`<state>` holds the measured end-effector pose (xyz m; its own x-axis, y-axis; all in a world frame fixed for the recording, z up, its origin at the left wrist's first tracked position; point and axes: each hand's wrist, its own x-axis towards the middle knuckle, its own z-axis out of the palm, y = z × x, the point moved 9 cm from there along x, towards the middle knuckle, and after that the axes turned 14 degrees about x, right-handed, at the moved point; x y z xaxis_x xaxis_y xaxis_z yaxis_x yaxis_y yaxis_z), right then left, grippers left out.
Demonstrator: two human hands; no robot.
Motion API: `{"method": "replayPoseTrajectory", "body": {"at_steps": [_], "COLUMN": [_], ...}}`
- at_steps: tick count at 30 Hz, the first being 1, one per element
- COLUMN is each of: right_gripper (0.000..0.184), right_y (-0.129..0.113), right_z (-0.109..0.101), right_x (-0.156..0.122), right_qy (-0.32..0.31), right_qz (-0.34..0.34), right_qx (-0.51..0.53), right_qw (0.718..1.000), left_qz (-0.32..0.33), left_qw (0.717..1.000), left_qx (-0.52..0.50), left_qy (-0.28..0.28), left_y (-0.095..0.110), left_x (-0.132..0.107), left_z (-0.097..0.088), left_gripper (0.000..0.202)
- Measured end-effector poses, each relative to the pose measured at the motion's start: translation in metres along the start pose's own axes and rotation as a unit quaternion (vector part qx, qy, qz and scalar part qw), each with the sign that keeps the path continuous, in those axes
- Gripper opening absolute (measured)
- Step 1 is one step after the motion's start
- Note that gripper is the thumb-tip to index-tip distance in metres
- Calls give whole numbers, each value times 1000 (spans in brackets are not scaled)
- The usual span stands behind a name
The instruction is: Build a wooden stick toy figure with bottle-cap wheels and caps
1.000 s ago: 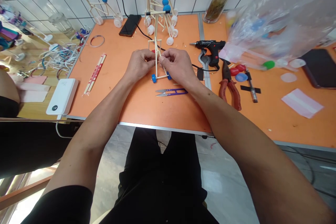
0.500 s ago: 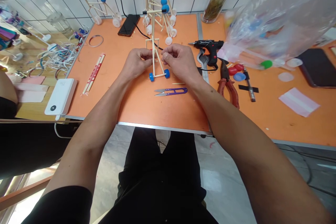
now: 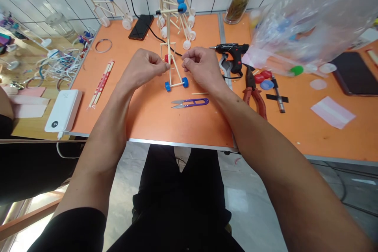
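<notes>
A small frame of wooden sticks (image 3: 176,71) with blue wheels (image 3: 185,82) at its near end stands between my hands. A small red piece (image 3: 167,58) shows inside it. My left hand (image 3: 144,65) is closed, thumb and forefinger together, with its tips at the left side of the sticks; anything between them is too small to make out. My right hand (image 3: 202,65) is curled with fingertips pressed together just right of the frame, a gap apart from it. What it holds, if anything, is hidden. Purple thread snips (image 3: 195,102) lie in front of the frame.
Behind stand more stick models with blue balls (image 3: 180,0). To the right lie a glue gun (image 3: 233,51), red-handled pliers (image 3: 254,90) and a plastic bag (image 3: 307,27). A white power bank (image 3: 63,110), wrapped chopsticks (image 3: 101,84) and a phone (image 3: 141,26) are on the left.
My left hand has turned and drawn back a little to the left, and the red piece in the frame now shows. My right hand stays almost where it was.
</notes>
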<state>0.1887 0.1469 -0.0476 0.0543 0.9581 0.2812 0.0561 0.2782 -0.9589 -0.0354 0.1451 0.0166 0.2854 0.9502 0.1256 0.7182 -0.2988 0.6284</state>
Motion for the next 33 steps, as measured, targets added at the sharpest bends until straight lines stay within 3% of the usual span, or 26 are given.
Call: {"method": "replayPoseTrajectory", "body": {"at_steps": [4, 15, 23, 33], "right_gripper": [9, 7, 14, 14], "right_y": [-1, 0, -1, 4], "right_z": [2, 3, 2, -2], "right_x": [-2, -3, -2, 1], "right_qy": [-4, -6, -2, 8], "right_qz": [2, 7, 15, 19], "right_qx": [5, 17, 14, 8], "right_qw": [1000, 1000, 1000, 1000], "left_qz": [-11, 3, 23, -18], "left_qw": [996, 997, 998, 996], "left_qx": [62, 61, -53, -83], "left_qy": [-57, -40, 21, 18], "left_y": [7, -2, -27, -41], "left_x": [-6, 3, 16, 20], "left_z": [14, 35, 20, 0], "left_gripper": [35, 34, 11, 24]}}
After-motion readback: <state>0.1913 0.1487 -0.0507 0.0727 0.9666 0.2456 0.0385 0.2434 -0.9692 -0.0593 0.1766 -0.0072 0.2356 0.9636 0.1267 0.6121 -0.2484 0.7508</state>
